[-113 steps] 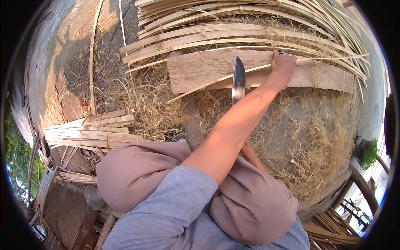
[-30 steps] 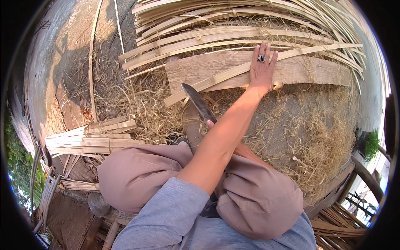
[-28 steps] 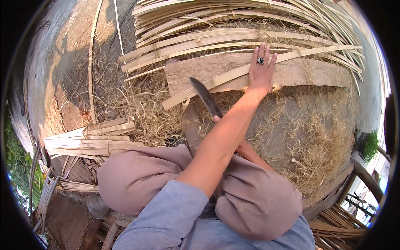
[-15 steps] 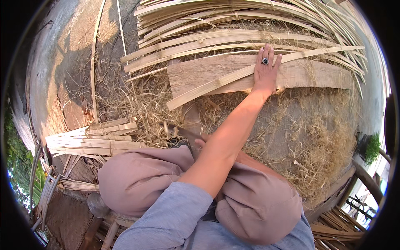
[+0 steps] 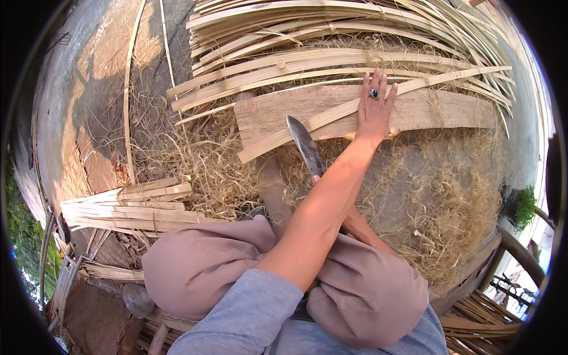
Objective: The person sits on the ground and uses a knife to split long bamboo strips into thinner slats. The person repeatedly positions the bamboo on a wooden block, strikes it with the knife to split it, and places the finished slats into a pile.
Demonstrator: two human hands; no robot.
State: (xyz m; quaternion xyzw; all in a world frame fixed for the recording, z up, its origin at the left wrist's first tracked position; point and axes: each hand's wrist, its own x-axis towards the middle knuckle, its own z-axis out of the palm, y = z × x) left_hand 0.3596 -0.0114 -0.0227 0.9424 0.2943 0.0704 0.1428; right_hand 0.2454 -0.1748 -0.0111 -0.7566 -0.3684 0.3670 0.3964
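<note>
My left hand [image 5: 374, 113], wearing a dark-stoned ring, lies flat with fingers stretched out, pressing on a pale bamboo strip [image 5: 325, 117]. Beneath the strip is a broad wooden board [image 5: 266, 108], which it crosses at a slant; its near left end sticks out past the board's edge. A large knife [image 5: 305, 142] points up and away, its tip over the strip. My right hand [image 5: 316, 178] holds the knife and is mostly hidden under my crossing left forearm; only a fingertip and part of the right forearm show.
Many split bamboo strips [image 5: 278, 62] are stacked beyond the board. A shorter bundle of strips [image 5: 124, 210] lies at left. Curly shavings [image 5: 213, 160] cover much of the ground. My bent knees [image 5: 201, 260] are close in front. A potted plant [image 5: 523, 210] stands at far right.
The knife has swung up from low beside my knees to over the strip, its blade now pointing away. My left hand stays in place on the strip.
</note>
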